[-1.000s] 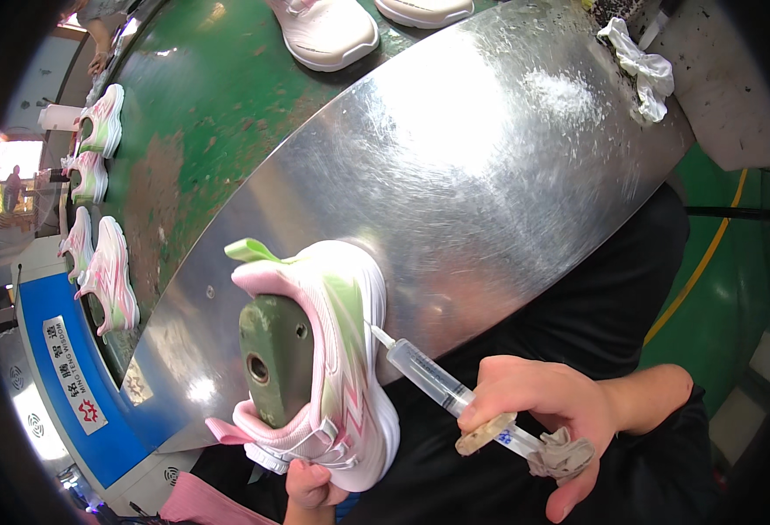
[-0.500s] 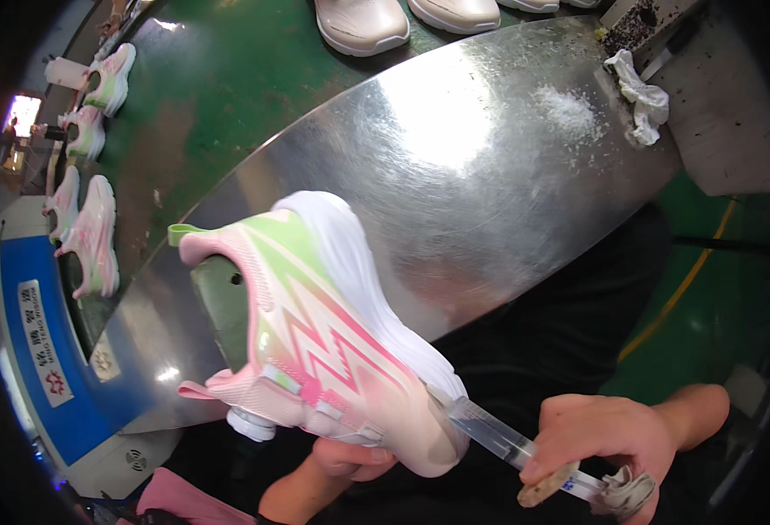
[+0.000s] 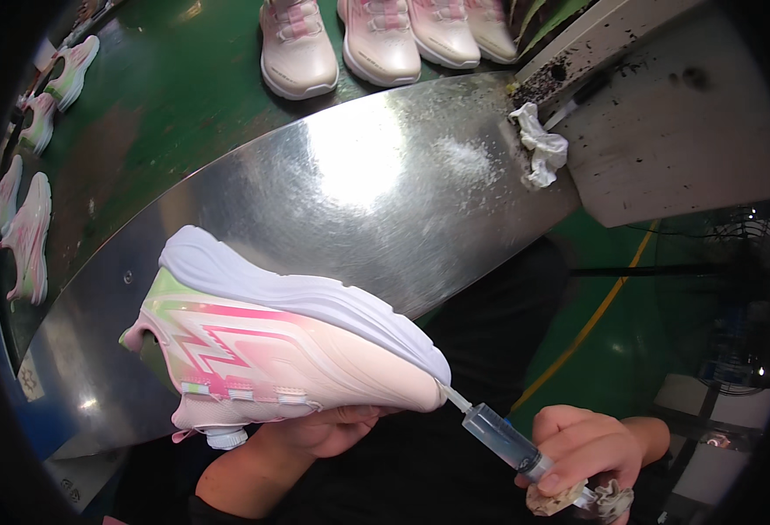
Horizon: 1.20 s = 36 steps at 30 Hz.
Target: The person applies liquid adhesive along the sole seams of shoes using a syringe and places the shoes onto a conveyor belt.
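Note:
A pink, white and green sneaker (image 3: 280,350) is tilted on its side, its thick white sole (image 3: 306,297) turned up and away from me. My left hand (image 3: 332,429) grips it from below; most of the fingers are hidden behind the shoe. A clear plastic syringe (image 3: 505,437) with a bluish look is in my right hand (image 3: 591,448), fingers closed around its plunger end. The syringe's narrow nozzle meets the seam between upper and sole at the toe. Crumpled cloth-like wrapping (image 3: 611,500) sits around the plunger end by my fingers.
A shiny metal plate (image 3: 254,210) spans the green bench (image 3: 166,114), with white powder (image 3: 468,160) scattered on it. A crumpled white cloth (image 3: 541,147) lies by a stained metal box (image 3: 674,122). Several sneakers (image 3: 299,48) stand at the back; others (image 3: 31,236) line the left.
The sneaker has been rolled so its side and sole show more and its opening less. The syringe now points at the toe tip, its nozzle visible. The whole view has shifted.

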Available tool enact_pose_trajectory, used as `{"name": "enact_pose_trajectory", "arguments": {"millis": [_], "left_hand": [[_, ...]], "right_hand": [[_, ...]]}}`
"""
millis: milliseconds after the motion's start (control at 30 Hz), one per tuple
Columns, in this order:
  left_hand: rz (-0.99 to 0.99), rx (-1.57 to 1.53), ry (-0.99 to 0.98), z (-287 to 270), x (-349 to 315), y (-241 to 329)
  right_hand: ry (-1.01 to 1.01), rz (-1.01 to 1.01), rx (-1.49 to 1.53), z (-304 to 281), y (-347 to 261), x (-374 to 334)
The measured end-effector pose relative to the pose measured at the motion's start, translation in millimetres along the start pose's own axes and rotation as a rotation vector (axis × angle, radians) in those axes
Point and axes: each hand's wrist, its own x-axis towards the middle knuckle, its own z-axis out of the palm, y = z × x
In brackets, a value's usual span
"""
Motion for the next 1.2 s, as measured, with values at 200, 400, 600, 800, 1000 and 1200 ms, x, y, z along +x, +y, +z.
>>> {"name": "enact_pose_trajectory", "arguments": {"millis": [200, 400, 600, 800, 1000, 1200], "left_hand": [[0.101, 0.032, -0.089, 11.5, 20.7, 0.6], [0.14, 0.031, -0.099, 15.6, 36.8, 2.9], [0.146, -0.043, -0.12, 16.5, 45.1, 5.0], [0.086, -0.084, -0.138, 20.2, 40.8, 9.0], [0.058, -0.046, -0.14, 20.7, 38.1, 8.5], [0.106, -0.039, -0.167, 19.1, 35.8, 6.4]], "right_hand": [[0.053, -0.041, -0.126, 1.3, 1.0, 0.0], [0.024, -0.042, -0.3, 4.2, 1.4, 6.6], [0.021, -0.046, -0.536, 12.6, 11.4, 6.6], [0.035, -0.095, -0.729, 18.4, 19.5, 14.8], [0.093, -0.055, -0.824, 29.5, 33.5, 2.7], [-0.013, -0.151, -0.908, 21.0, 28.1, 12.4]]}}
